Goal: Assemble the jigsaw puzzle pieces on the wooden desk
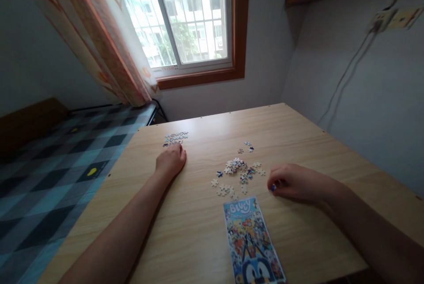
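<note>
My left hand (171,161) rests on the wooden table (205,231) with its fingers curled, right beside a small joined patch of puzzle pieces (175,138). My right hand (293,182) lies on the table to the right of a loose heap of puzzle pieces (236,167) and pinches a small blue puzzle piece (272,187) at its fingertips. A colourful picture card (251,244) with cartoon figures lies flat near the table's front edge, between my two forearms.
A bed with a blue and black checked cover (56,173) stands left of the table. A barred window (185,14) with a patterned curtain (99,36) is behind. A wall with a cable and socket (380,23) runs along the table's right side.
</note>
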`<state>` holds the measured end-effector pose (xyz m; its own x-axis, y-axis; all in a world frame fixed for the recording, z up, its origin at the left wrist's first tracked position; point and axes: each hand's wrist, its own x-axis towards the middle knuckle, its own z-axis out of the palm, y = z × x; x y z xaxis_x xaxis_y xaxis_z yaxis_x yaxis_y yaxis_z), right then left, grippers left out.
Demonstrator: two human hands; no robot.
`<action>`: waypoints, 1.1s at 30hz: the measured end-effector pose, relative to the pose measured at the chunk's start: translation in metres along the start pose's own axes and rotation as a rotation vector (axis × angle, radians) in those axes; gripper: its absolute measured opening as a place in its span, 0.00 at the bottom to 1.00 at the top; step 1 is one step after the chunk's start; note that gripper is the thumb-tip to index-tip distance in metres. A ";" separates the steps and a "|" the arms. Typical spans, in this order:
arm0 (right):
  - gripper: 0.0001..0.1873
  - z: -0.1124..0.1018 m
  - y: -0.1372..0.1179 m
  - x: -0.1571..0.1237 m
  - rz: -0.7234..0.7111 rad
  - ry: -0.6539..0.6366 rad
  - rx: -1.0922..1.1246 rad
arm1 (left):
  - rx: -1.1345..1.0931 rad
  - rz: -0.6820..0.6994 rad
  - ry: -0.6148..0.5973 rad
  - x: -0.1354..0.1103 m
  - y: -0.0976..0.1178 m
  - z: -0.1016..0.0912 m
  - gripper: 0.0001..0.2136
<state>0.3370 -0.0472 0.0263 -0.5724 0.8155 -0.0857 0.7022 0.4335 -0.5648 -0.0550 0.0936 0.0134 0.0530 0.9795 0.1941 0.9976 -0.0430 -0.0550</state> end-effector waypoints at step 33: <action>0.17 -0.013 0.027 -0.001 0.295 -0.003 0.003 | -0.065 0.065 -0.047 -0.006 -0.008 0.002 0.22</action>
<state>0.3628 -0.0314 0.0220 -0.3449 0.9050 -0.2490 0.8373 0.1767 -0.5174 -0.0637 0.0886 0.0107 0.1169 0.9824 0.1458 0.9930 -0.1178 -0.0024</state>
